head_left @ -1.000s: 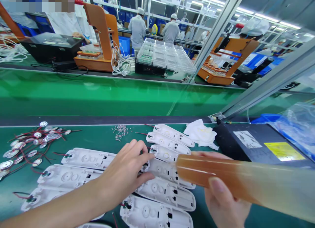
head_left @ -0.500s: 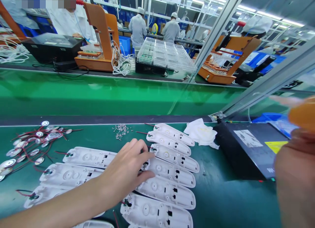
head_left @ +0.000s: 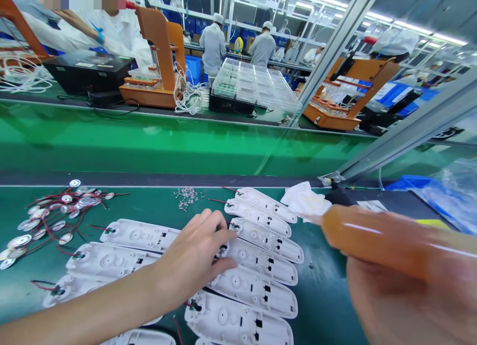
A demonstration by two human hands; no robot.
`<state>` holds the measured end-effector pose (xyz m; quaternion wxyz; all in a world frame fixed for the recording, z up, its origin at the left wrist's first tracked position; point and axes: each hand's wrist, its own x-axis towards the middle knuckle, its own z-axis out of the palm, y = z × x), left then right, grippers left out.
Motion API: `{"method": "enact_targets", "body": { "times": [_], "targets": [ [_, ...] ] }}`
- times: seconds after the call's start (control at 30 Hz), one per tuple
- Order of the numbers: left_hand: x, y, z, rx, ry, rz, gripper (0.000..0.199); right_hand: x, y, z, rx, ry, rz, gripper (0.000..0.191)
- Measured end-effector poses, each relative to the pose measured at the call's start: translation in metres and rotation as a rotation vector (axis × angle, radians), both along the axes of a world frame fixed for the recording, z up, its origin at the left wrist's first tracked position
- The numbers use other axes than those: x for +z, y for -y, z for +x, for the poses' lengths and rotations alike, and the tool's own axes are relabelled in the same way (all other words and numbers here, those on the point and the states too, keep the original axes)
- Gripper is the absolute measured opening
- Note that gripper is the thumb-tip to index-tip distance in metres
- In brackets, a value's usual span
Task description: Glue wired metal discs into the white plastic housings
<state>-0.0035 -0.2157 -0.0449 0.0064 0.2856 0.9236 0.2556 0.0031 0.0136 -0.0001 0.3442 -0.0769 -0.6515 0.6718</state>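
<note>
My left hand [head_left: 197,258] rests over the row of white plastic shells, thumb and forefinger either side of the near end of one shell [head_left: 257,258]. That end is partly hidden by the fingers. Neighbouring shells [head_left: 238,316] lie alongside, with round recesses, black slots and red wires at their ends. My right hand [head_left: 395,295], blurred, is closed round an orange, translucent bottle [head_left: 376,233] with a pale, narrow tip. It is held in the air right of the shells, the tip pointing left near a crumpled white cloth [head_left: 305,201].
More shells [head_left: 139,234] lie on the left, partly under my forearm. Wired metal discs [head_left: 55,211] and small screws [head_left: 187,197] are scattered behind. A black box [head_left: 406,208] stands at right. Beyond the green panel [head_left: 167,143] are orange fixtures [head_left: 164,61], clear trays [head_left: 257,81] and people working.
My right hand has brought the orange bottle leftward from the right edge, towards the shells. My left hand stays at the same shell. The view has shifted slightly.
</note>
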Motion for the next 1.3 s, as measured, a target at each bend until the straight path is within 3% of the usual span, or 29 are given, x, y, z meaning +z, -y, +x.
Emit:
{"method": "enact_targets", "body": {
  "times": [0.1,0.23,0.37,0.53,0.8,1.0,1.1,1.2,1.3],
  "targets": [
    [0.0,0.0,0.0,0.002,0.002,0.0,0.033,-0.02,0.008,0.003,0.098,-0.029,-0.144,0.033],
    [-0.001,0.001,-0.001,-0.001,0.009,0.004,0.032,-0.042,0.007,0.004,0.146,0.04,-0.058,0.031],
    [-0.002,0.0,-0.001,-0.003,0.014,-0.002,0.033,-0.051,0.011,0.006,0.093,0.146,0.065,0.032],
    [-0.003,0.0,0.0,-0.001,0.007,0.005,0.033,-0.048,0.024,0.008,0.073,0.187,0.149,0.03],
    [-0.004,0.001,0.0,-0.006,0.003,0.019,0.033,-0.047,0.025,0.008,0.091,0.186,0.133,0.033],
    [-0.004,0.0,0.0,0.002,-0.011,0.02,0.034,-0.049,0.023,0.009,0.138,0.19,0.052,0.032],
    [-0.004,0.0,0.0,0.001,-0.009,0.014,0.032,-0.05,0.016,0.005,0.095,0.162,0.017,0.035],
    [-0.003,0.0,0.0,0.001,0.006,0.017,0.032,-0.039,0.007,-0.002,-0.003,0.105,-0.059,0.037],
    [-0.003,0.001,0.001,0.0,0.007,0.021,0.031,-0.015,-0.001,-0.008,-0.037,0.015,-0.156,0.039]
  ]
}}
